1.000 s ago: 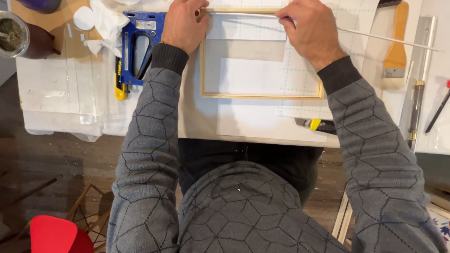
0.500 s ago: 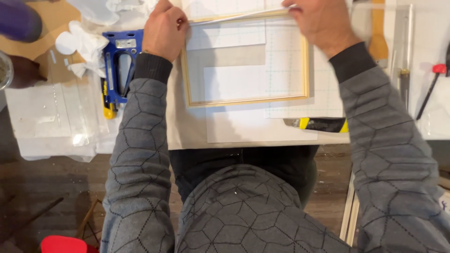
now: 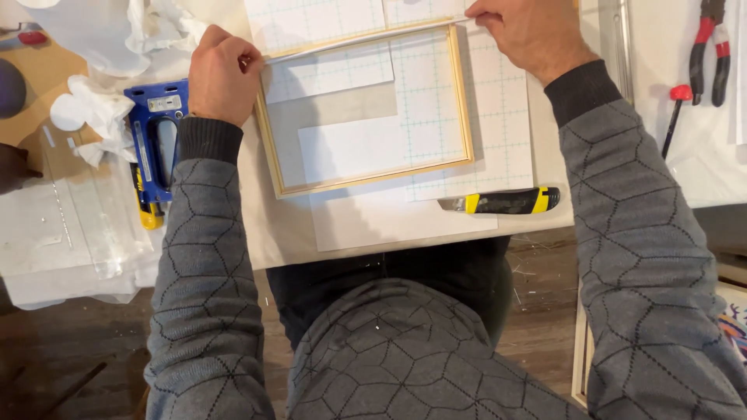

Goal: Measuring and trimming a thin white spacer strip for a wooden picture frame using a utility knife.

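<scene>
Near tabletop edge: utility knife (image 3: 499, 201) laid parallel to edge, just right of centre; bare paper strip left of it, passage possible there.

Centre: wooden frame (image 3: 366, 109) occupied; far rail pinched at both ends by left hand (image 3: 224, 74) and right hand (image 3: 531, 33). Interior of frame flat, unobstructed.

Left edge: staple gun (image 3: 153, 144) just beside left wrist, crumpled tissue (image 3: 89, 117) behind it; tight.

Right edge: pliers (image 3: 712, 39) and screwdriver (image 3: 674, 117) well apart from frame; lane between right forearm and tools open.

The red-handled pliers (image 3: 714, 43) run off the far edge (jaws unseen); the left hand (image 3: 223, 76) hides the wooden frame's (image 3: 464, 117) far-left corner.
</scene>
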